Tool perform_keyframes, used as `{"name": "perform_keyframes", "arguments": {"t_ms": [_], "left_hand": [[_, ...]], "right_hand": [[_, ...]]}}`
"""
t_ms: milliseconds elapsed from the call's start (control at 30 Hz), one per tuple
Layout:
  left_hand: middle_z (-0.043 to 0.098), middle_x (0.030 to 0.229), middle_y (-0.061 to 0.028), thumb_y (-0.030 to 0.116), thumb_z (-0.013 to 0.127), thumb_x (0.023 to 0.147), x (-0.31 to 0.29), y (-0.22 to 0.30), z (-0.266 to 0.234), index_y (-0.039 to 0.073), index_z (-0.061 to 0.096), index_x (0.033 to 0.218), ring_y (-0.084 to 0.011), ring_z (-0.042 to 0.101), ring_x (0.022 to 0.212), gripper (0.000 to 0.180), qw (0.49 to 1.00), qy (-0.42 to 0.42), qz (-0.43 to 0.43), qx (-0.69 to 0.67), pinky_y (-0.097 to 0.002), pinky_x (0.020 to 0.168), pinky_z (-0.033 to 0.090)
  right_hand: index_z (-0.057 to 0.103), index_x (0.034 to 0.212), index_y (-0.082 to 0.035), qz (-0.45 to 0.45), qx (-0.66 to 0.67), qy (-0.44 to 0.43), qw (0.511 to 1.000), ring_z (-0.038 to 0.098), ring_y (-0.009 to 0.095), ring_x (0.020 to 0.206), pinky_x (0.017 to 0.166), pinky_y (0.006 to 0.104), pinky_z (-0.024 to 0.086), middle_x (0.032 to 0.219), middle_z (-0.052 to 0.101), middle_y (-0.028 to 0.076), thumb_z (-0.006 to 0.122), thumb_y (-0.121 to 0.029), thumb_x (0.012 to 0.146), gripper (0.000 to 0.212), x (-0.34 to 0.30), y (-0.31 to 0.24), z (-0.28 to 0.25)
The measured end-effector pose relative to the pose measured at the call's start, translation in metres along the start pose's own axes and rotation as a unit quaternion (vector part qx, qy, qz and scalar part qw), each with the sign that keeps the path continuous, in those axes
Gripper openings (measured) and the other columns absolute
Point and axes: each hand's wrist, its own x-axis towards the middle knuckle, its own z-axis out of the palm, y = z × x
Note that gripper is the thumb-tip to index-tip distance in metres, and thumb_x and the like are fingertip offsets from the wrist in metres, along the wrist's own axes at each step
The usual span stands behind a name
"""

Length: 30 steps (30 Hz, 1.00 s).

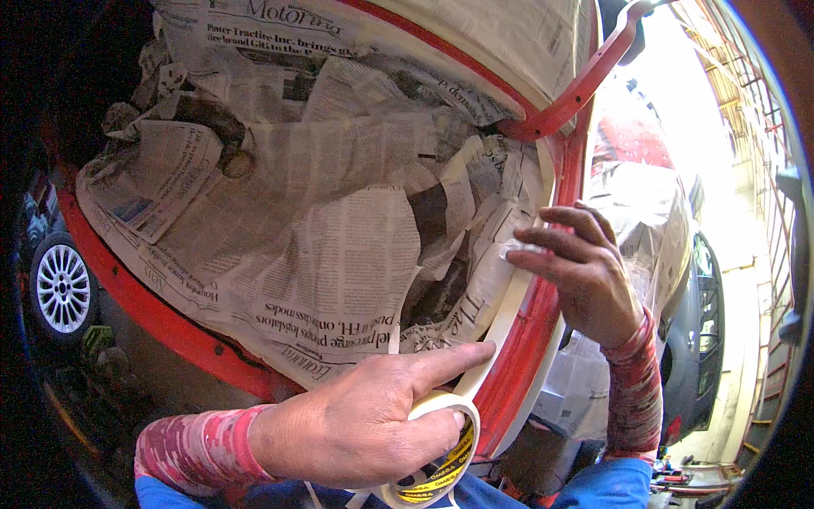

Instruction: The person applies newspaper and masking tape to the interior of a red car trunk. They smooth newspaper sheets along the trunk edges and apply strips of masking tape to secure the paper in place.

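Note:
In my left hand (339,424) is a roll of masking tape (471,424), gripped low in front of me. Its index finger stretches out onto a pale strip of tape (507,321) running up along the red metal edge (530,339). Farther up that edge, my right hand (593,284) rests with bent, parted fingers. Its fingertips touch the border of the paper, where a small whitish scrap shows. Overlapping sheets of newspaper (326,254) cover the opening inside the red car-body frame (182,331).
A red metal arm (585,89) rises at the upper right. Beyond the edge stand a paper-covered vehicle (632,204) and a dark car (691,348). A silver wheel (64,288) is at far left. Assorted items (695,479) lie at lower right.

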Motion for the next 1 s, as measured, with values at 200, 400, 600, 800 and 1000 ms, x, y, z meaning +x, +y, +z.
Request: {"name": "perform_keyframes", "arguments": {"t_ms": [200, 400, 600, 800, 1000], "left_hand": [[0.072, 0.116, -0.0319, 0.024, 0.055, 0.098, 0.005, 0.001, -0.001, -0.012, 0.045, 0.154, -0.0319, 0.073, 0.108, 0.067, 1.0, -0.021, -0.012, 0.017, -0.0393, 0.097, 0.055], [0.073, 0.117, -0.0278, 0.02, 0.056, 0.098, 0.0, 0.007, -0.008, -0.014, 0.044, 0.154, -0.0234, 0.071, 0.106, 0.067, 0.999, -0.026, -0.04, -0.023, -0.037, 0.096, 0.055], [0.073, 0.116, -0.0237, 0.018, 0.057, 0.097, -0.005, 0.011, -0.01, -0.016, 0.043, 0.154, -0.0203, 0.07, 0.105, 0.067, 0.999, -0.013, -0.02, -0.037, -0.0355, 0.095, 0.055], [0.073, 0.11, -0.0268, 0.02, 0.057, 0.096, -0.004, 0.014, -0.011, -0.016, 0.044, 0.152, -0.0216, 0.071, 0.103, 0.068, 1.0, -0.02, -0.021, 0.008, -0.0359, 0.093, 0.056], [0.071, 0.099, -0.024, 0.021, 0.056, 0.095, 0.003, 0.01, -0.015, -0.017, 0.045, 0.151, -0.0203, 0.07, 0.094, 0.069, 0.998, -0.054, -0.016, 0.021, -0.0347, 0.087, 0.056]], "right_hand": [[0.073, 0.131, -0.011, 0.007, 0.116, -0.036, 0.993, 0.058, 0.037, 0.14, 0.12, 0.0515, 0.044, 0.141, 0.069, 0.009, 0.066, 0.0, 0.078, 0.055, -0.008, -0.014, 0.004], [0.07, 0.136, -0.009, 0.02, 0.131, -0.032, 0.991, 0.056, 0.039, 0.143, 0.118, 0.0484, 0.049, 0.145, 0.068, 0.011, 0.063, 0.006, 0.075, 0.063, -0.012, -0.016, 0.003], [0.068, 0.138, -0.008, 0.03, 0.145, -0.043, 0.988, 0.054, 0.039, 0.145, 0.12, 0.0486, 0.047, 0.148, 0.066, 0.012, 0.063, 0.009, 0.074, 0.067, -0.01, -0.018, 0.0], [0.07, 0.135, -0.008, 0.024, 0.132, -0.045, 0.99, 0.055, 0.038, 0.144, 0.12, 0.0472, 0.047, 0.147, 0.066, 0.012, 0.064, 0.007, 0.075, 0.062, -0.011, -0.018, 0.0], [0.074, 0.13, -0.008, 0.041, 0.128, -0.045, 0.99, 0.057, 0.04, 0.142, 0.119, 0.049, 0.048, 0.144, 0.068, 0.013, 0.061, 0.008, 0.083, 0.052, -0.01, -0.022, -0.002]]}}
